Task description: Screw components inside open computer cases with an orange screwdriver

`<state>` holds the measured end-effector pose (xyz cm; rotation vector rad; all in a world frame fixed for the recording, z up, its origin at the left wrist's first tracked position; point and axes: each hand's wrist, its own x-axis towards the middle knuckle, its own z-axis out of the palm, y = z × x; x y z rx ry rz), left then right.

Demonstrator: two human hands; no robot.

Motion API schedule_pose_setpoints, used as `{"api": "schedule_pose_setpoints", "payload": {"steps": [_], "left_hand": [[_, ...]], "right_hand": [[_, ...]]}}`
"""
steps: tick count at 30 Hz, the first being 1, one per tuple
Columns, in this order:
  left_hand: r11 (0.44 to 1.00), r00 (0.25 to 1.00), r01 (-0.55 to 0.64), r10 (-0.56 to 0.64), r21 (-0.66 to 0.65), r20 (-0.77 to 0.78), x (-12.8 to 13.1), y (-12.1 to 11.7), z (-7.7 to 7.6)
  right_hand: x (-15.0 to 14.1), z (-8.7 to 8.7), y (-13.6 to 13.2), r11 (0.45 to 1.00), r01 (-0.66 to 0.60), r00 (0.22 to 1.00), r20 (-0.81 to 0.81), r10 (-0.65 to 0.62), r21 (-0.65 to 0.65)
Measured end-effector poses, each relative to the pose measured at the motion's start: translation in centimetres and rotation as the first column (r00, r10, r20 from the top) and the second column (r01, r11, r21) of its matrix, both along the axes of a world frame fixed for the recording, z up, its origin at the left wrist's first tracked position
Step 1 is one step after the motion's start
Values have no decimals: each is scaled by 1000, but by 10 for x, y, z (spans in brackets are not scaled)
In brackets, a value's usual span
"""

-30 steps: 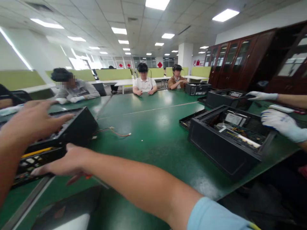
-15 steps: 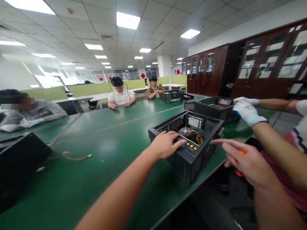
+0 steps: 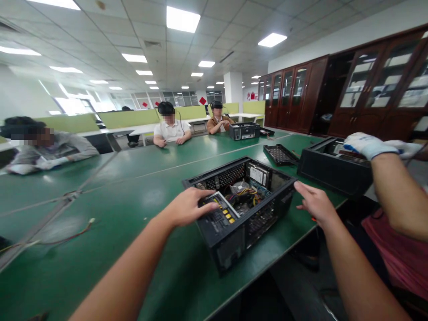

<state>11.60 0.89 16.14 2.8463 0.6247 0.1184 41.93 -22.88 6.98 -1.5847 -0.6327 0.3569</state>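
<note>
An open black computer case lies on the green table in front of me, its inside facing up. A power supply with yellow labels, a fan, coloured cables and a hard drive show in it. My left hand rests on the case's left side, thumb and index finger spread over the power supply. My right hand touches the case's right corner with its fingertips. A bit of an orange-handled tool shows below its curled fingers; the tool's kind is hidden.
A co-worker's gloved hand works at another black case on the right. A black perforated part lies behind my case. A loose cable is on the left. Several people sit across the table, near a further case.
The case has turned and slid left, with my left hand moving along on it. My right hand has come to its corner. The neighbouring case now stands farther right, uncovering the perforated part.
</note>
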Motion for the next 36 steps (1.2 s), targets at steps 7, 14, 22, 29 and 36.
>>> {"api": "schedule_pose_setpoints", "payload": {"steps": [7,14,22,29,36], "left_hand": [[926,916,-369,347,-81,-202,-137,60,30],[940,863,-335,278,-66,-421,-79,98,34],[904,874,-328,180,-273,-452,-8,111,-24],[855,880,-404,265,-326,-395,-8,111,-14],[729,828,-467,162,-500,-536,-13,117,-22]], "right_hand": [[-106,-8,25,877,-476,880,-33,475,-65],[-95,-8,39,808,-577,814,-167,557,-119],[-73,-23,30,845,-534,809,-303,504,-19],[-63,-45,26,822,-566,764,-411,497,-58],[-70,-64,28,780,-617,728,-450,518,-101]]}}
